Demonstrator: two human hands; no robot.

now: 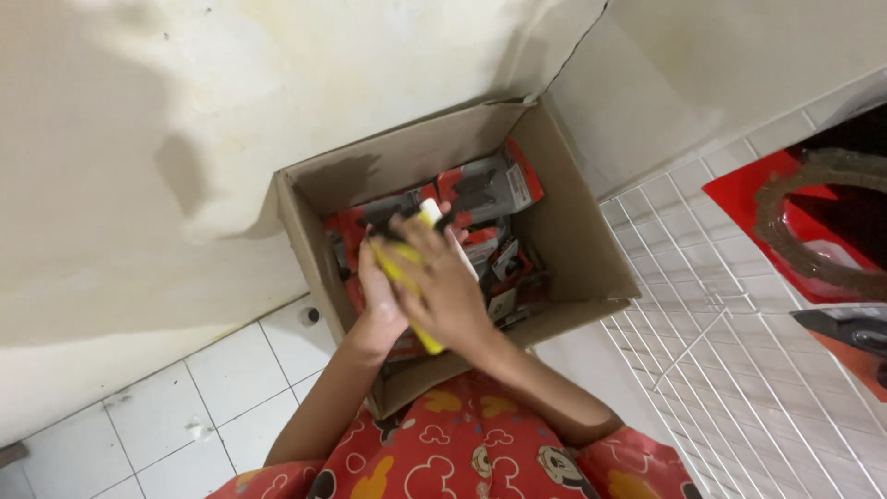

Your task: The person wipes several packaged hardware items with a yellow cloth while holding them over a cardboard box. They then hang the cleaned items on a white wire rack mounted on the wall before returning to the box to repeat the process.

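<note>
Both hands meet over an open cardboard box [573, 236] that stands on the floor against the wall. My left hand [377, 300] and my right hand [445, 282] are closed together around a flat yellow packet [427, 216], which sticks out above and below the fingers. Under them the box holds several red and grey blister packs [494, 185] with dark parts inside. My fingers hide most of the yellow packet.
A white wire grid panel [730, 342] leans at the right. Red packages with a brown ring-shaped part [813, 222] hang or lie at the far right. White floor tiles [222, 379] lie at lower left, and a cream wall [185, 139] rises behind the box.
</note>
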